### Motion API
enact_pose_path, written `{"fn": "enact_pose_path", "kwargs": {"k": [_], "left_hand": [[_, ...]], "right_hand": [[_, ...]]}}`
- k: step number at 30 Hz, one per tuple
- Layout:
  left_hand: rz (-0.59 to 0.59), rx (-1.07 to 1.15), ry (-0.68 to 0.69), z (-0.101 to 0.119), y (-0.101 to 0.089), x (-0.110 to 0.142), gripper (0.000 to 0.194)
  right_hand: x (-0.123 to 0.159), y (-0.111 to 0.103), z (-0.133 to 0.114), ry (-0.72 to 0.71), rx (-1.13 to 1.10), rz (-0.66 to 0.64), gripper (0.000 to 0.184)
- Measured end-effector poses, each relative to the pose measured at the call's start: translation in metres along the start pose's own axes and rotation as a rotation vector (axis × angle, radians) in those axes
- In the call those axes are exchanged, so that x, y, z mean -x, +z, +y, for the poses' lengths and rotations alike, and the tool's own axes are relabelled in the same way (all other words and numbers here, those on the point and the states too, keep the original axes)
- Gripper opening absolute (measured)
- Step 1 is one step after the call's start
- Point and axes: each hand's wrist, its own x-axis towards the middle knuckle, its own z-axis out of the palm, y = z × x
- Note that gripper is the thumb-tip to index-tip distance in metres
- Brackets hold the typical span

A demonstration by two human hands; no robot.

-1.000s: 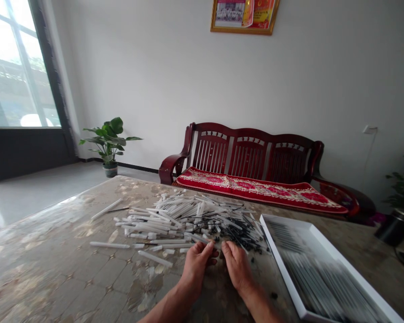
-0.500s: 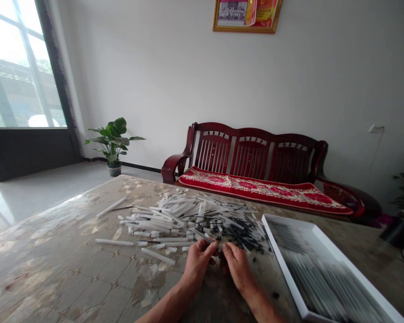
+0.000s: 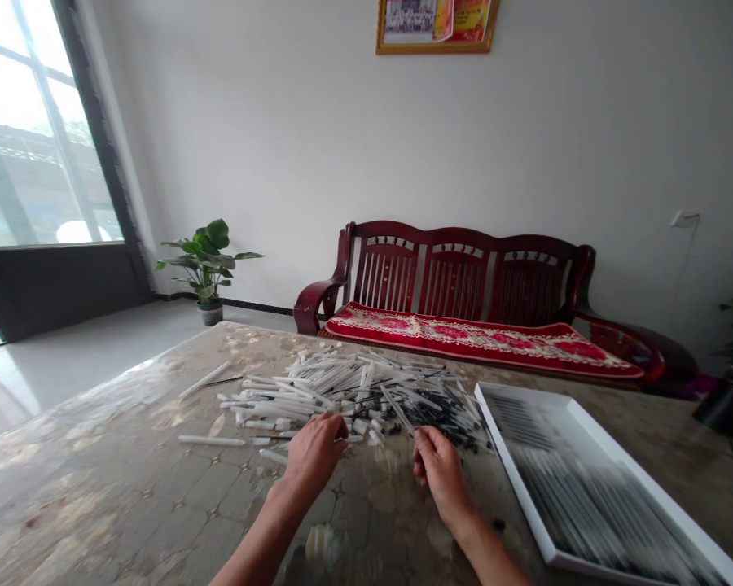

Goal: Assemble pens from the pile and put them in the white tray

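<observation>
A slim, pale translucent pen barrel (image 3: 397, 407) slants up and left from my right hand (image 3: 438, 465), pinched between thumb and fingers. Over the near edge of the heap of white pen barrels (image 3: 330, 378) is my left hand (image 3: 318, 446), its fingers curled downward. Whatever those fingers hold, if anything, is hidden. Black pen parts (image 3: 443, 415), some thin and long, some small like caps, lie at the heap's right side, just beyond my right hand.
A white shallow box (image 3: 516, 480) at the right holds rows of dark-tipped pens, partly blurred. Single barrels lie at the left on the patterned table (image 3: 128, 505). Behind stand a wooden bench (image 3: 455, 277) with a red cover and a potted plant (image 3: 208, 260). A black cylindrical container (image 3: 726, 403) is far right.
My hands, close together before, have moved apart. The left went left to the heap's near edge; the right moved slightly right and now shows a pen barrel sticking up from its fingers.
</observation>
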Motion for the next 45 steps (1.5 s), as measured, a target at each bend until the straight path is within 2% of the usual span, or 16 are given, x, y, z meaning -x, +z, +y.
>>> {"fn": "enact_pose_path", "kwargs": {"k": [6, 9, 11, 15, 19, 24, 28, 38, 45], "left_hand": [[-0.098, -0.105, -0.035, -0.003, 0.001, 0.002, 0.020], [-0.075, -0.094, -0.022, -0.001, 0.002, 0.002, 0.017], [-0.018, -0.030, 0.002, 0.000, 0.004, 0.002, 0.013], [0.101, 0.339, 0.026, 0.004, 0.017, -0.001, 0.010], [0.107, 0.766, -0.035, 0.005, 0.035, -0.007, 0.011], [0.151, 1.027, -0.051, 0.009, 0.045, -0.012, 0.025], [0.090, 1.065, -0.038, 0.010, 0.042, -0.012, 0.023], [0.042, 1.214, -0.047, 0.010, 0.041, -0.012, 0.026], [0.044, 1.313, -0.040, 0.010, 0.038, -0.010, 0.033]], "right_hand": [[0.001, 0.000, -0.002, -0.053, -0.052, 0.024, 0.046], [-0.001, -0.002, 0.000, -0.081, -0.025, 0.030, 0.044], [-0.003, -0.006, 0.003, -0.093, 0.006, 0.031, 0.044], [-0.008, -0.016, 0.009, -0.194, 0.083, 0.052, 0.041], [-0.010, -0.024, 0.011, -0.360, 0.169, 0.060, 0.033], [-0.009, -0.025, 0.010, -0.445, 0.223, 0.038, 0.030], [-0.008, -0.026, 0.008, -0.452, 0.277, 0.035, 0.028], [-0.007, -0.028, 0.005, -0.496, 0.324, 0.013, 0.026], [-0.005, -0.022, 0.007, -0.296, 0.236, 0.011, 0.034]]}}
